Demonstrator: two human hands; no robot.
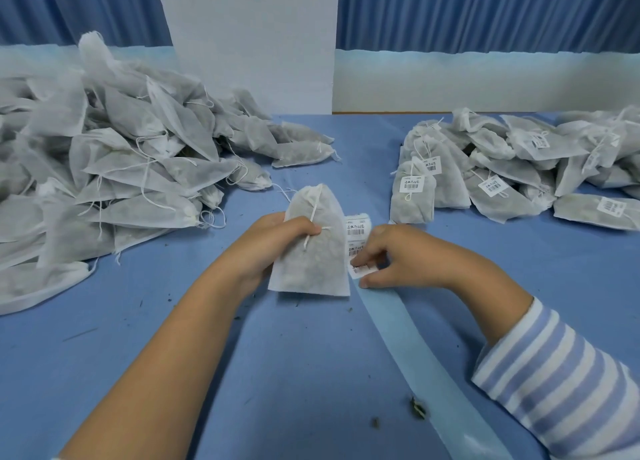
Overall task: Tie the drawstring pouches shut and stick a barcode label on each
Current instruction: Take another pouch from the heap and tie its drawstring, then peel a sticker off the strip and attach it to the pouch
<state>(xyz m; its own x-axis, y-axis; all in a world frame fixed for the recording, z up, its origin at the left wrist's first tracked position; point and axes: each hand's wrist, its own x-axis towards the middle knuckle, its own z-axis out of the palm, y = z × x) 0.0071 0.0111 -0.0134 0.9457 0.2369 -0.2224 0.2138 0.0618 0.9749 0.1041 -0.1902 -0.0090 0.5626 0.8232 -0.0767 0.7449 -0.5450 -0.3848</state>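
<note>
Gripping pouch (pixel 309 256) mid-body with left hand (pixel 279 238), thumb over the drawstring (pixel 313 213) (top cinched), right hand (pixel 401 256) pinches a barcode label (pixel 362 270) on the backing strip (pixel 417 350) just right of pouch.

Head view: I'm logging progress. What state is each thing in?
Pouch: cinched shut, unlabelled, held in left hand.
Label: on the strip, pinched by right hand.
Left pile: pouches unlabelled.
Right pile: pouches tied, labelled.
</note>
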